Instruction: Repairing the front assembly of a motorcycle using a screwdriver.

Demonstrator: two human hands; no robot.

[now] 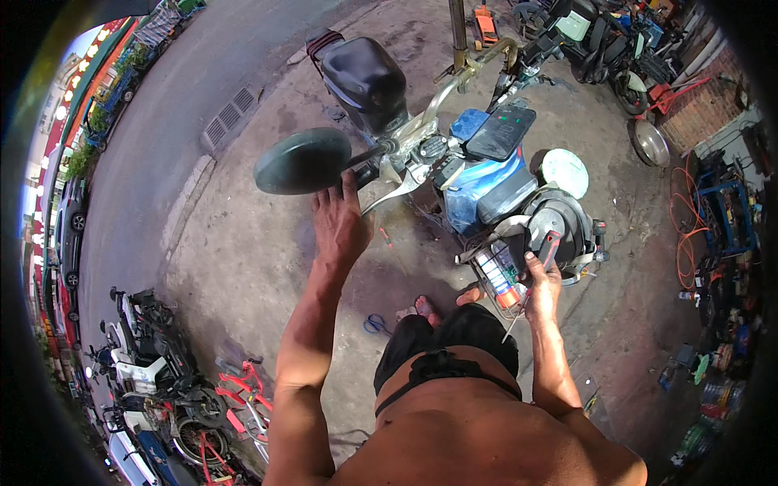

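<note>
A partly stripped electric scooter stands in front of me, its bare handlebar running across the upper middle. My left hand is at the near handlebar grip, fingers curled over it, just below a round black mirror. Right beside that hand a silver brake lever sticks out. In my right hand is a screwdriver with a red and dark handle; its thin shaft points down toward my leg. Close to this hand lies a metal basket with a can in it, by the scooter's seat end.
A black top box stands beyond the mirror. A white round lid and a metal basin are to the right, with an orange hose. Blue-handled scissors lie near my feet. Parked motorbikes crowd the lower left.
</note>
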